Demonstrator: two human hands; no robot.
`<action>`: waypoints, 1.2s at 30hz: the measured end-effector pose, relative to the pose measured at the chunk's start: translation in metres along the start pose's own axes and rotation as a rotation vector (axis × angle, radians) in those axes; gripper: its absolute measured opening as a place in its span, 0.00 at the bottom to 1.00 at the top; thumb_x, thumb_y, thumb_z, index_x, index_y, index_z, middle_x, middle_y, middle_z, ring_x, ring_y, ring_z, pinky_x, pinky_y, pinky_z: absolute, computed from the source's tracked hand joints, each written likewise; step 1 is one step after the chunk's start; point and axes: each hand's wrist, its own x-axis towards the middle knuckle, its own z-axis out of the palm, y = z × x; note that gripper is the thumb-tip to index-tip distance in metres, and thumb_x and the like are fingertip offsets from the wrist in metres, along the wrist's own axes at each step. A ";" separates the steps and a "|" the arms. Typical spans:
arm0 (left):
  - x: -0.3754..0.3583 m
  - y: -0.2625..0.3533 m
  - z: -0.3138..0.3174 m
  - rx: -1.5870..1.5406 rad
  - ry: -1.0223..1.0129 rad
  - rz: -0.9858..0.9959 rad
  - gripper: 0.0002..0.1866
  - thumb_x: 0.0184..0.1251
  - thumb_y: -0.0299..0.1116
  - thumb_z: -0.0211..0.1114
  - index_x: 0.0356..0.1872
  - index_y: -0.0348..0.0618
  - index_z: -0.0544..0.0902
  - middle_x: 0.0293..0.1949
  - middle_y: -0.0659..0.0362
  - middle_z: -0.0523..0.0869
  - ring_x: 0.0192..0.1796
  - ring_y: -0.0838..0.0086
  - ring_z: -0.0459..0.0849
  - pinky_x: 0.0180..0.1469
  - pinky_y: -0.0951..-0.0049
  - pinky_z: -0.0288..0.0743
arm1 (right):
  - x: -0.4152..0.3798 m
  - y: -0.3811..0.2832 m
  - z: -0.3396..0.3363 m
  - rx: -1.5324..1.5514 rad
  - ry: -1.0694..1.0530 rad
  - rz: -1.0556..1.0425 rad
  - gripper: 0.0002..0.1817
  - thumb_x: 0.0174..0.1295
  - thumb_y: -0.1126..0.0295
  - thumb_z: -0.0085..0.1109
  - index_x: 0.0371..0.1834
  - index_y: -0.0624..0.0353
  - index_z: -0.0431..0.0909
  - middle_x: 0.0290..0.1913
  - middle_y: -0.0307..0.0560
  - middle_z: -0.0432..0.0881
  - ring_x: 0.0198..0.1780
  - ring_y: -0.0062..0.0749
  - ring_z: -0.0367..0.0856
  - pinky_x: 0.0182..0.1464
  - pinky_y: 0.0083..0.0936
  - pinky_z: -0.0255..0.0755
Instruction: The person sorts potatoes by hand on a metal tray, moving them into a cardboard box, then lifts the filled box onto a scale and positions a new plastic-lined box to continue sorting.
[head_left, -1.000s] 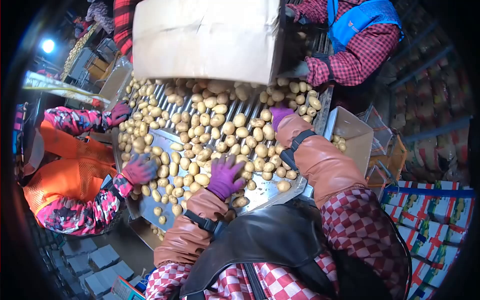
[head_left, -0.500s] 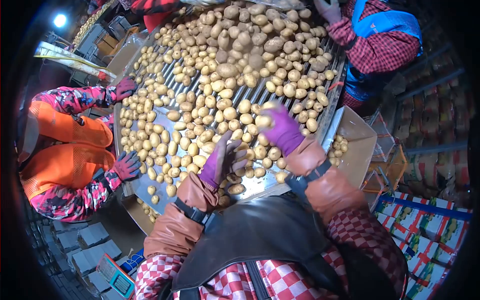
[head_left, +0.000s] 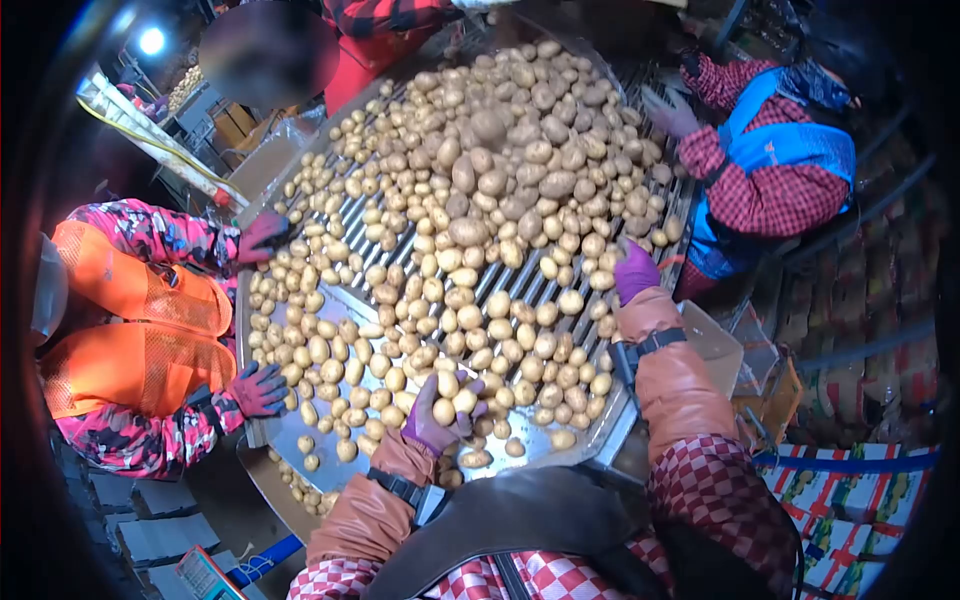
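Potatoes lie in a thick heap over the slatted metal sorting table, thinning out towards me. My left hand, in a purple glove, is at the near side with its palm up and its fingers curled round a few potatoes. Stretched out to the table's right side, my right hand, also in a purple glove, is beside potatoes near the rim. Its fingers point away from me and are mostly hidden, so its grip does not show.
At the left, a person in an orange vest rests gloved hands on the table's edge. Another person in a blue apron stands at the far right, a third in red at the back. Printed cartons are stacked at the lower right.
My right hand has moved right, from the middle potatoes to the table's right side. My left hand, open and without potatoes before, now holds a few. The camera view has shifted slightly.
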 end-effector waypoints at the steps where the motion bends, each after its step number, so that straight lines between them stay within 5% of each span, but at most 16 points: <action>1: -0.002 0.001 0.005 -0.061 0.021 -0.033 0.28 0.73 0.59 0.46 0.62 0.52 0.70 0.67 0.51 0.69 0.57 0.48 0.73 0.38 0.66 0.79 | 0.003 -0.016 -0.013 -0.199 -0.016 0.014 0.20 0.61 0.63 0.55 0.57 0.52 0.76 0.50 0.55 0.81 0.53 0.52 0.80 0.54 0.40 0.75; 4: -0.001 0.005 -0.001 -0.088 0.039 -0.045 0.27 0.72 0.59 0.47 0.62 0.53 0.71 0.67 0.52 0.69 0.57 0.46 0.72 0.40 0.65 0.79 | 0.011 -0.042 -0.030 -0.788 -0.058 0.068 0.23 0.56 0.62 0.62 0.56 0.58 0.77 0.56 0.61 0.79 0.60 0.53 0.77 0.61 0.42 0.72; 6: 0.000 0.008 -0.005 -0.088 0.064 -0.049 0.27 0.72 0.59 0.48 0.62 0.54 0.72 0.66 0.52 0.70 0.57 0.46 0.72 0.40 0.65 0.80 | 0.027 -0.026 -0.031 -0.959 -0.124 -0.065 0.23 0.59 0.60 0.55 0.56 0.55 0.78 0.60 0.56 0.77 0.61 0.49 0.76 0.62 0.40 0.71; 13: 0.010 -0.001 -0.008 0.051 0.090 0.032 0.30 0.74 0.58 0.48 0.67 0.50 0.68 0.68 0.47 0.68 0.61 0.44 0.73 0.44 0.67 0.81 | 0.035 0.022 -0.017 -1.044 -0.241 -0.094 0.22 0.62 0.64 0.54 0.60 0.54 0.75 0.58 0.56 0.77 0.60 0.49 0.76 0.60 0.40 0.72; 17: 0.003 0.005 -0.009 -0.098 -0.119 -0.124 0.31 0.72 0.59 0.49 0.66 0.49 0.69 0.68 0.48 0.68 0.61 0.45 0.70 0.50 0.63 0.78 | 0.044 0.036 0.000 -1.038 -0.213 -0.106 0.22 0.63 0.66 0.54 0.61 0.54 0.73 0.57 0.55 0.77 0.60 0.50 0.76 0.59 0.39 0.72; 23: -0.018 -0.002 0.004 -0.110 -0.140 -0.006 0.32 0.72 0.60 0.49 0.69 0.51 0.67 0.70 0.50 0.66 0.62 0.45 0.70 0.46 0.65 0.79 | 0.004 0.053 0.002 -0.409 0.267 -0.195 0.29 0.62 0.68 0.60 0.68 0.59 0.65 0.61 0.58 0.73 0.63 0.46 0.73 0.64 0.39 0.67; 27: -0.028 -0.011 0.025 -0.089 -0.031 0.053 0.29 0.72 0.58 0.51 0.69 0.58 0.68 0.69 0.51 0.68 0.62 0.43 0.70 0.46 0.64 0.79 | -0.062 0.032 0.055 0.384 0.044 -0.341 0.21 0.69 0.72 0.50 0.64 0.65 0.67 0.57 0.52 0.77 0.56 0.36 0.77 0.58 0.31 0.72; 29: -0.022 -0.016 0.024 -0.032 -0.028 0.077 0.29 0.72 0.58 0.51 0.69 0.59 0.68 0.68 0.52 0.69 0.62 0.44 0.71 0.46 0.64 0.78 | -0.119 -0.002 0.092 0.139 -0.177 -0.580 0.24 0.73 0.63 0.47 0.68 0.64 0.63 0.60 0.54 0.74 0.57 0.37 0.75 0.60 0.31 0.70; 30: -0.024 -0.019 0.032 -0.031 -0.055 0.037 0.28 0.72 0.58 0.51 0.69 0.60 0.67 0.67 0.53 0.71 0.62 0.46 0.71 0.46 0.65 0.78 | -0.150 -0.022 0.115 0.367 -0.207 -0.700 0.24 0.73 0.63 0.48 0.68 0.62 0.64 0.59 0.52 0.76 0.55 0.34 0.77 0.57 0.30 0.72; 32: -0.028 -0.029 0.043 0.041 0.005 0.079 0.27 0.73 0.55 0.51 0.69 0.60 0.66 0.65 0.54 0.71 0.60 0.51 0.72 0.45 0.66 0.77 | -0.203 -0.068 0.123 0.361 -0.696 -0.161 0.22 0.72 0.64 0.50 0.67 0.56 0.68 0.51 0.50 0.83 0.51 0.32 0.81 0.52 0.30 0.76; 33: -0.031 -0.032 0.040 0.041 0.075 0.108 0.26 0.74 0.54 0.50 0.69 0.60 0.66 0.65 0.55 0.72 0.59 0.53 0.73 0.45 0.66 0.77 | -0.222 -0.075 0.139 0.318 -0.575 -0.422 0.22 0.71 0.63 0.50 0.66 0.56 0.69 0.50 0.53 0.83 0.49 0.37 0.83 0.51 0.32 0.76; 36: -0.047 -0.038 0.030 0.248 0.078 0.219 0.27 0.74 0.49 0.53 0.70 0.53 0.65 0.64 0.52 0.71 0.59 0.65 0.73 0.46 0.70 0.77 | -0.235 -0.073 0.150 0.218 -0.613 -0.433 0.24 0.69 0.61 0.50 0.66 0.56 0.69 0.51 0.56 0.82 0.50 0.47 0.83 0.50 0.35 0.77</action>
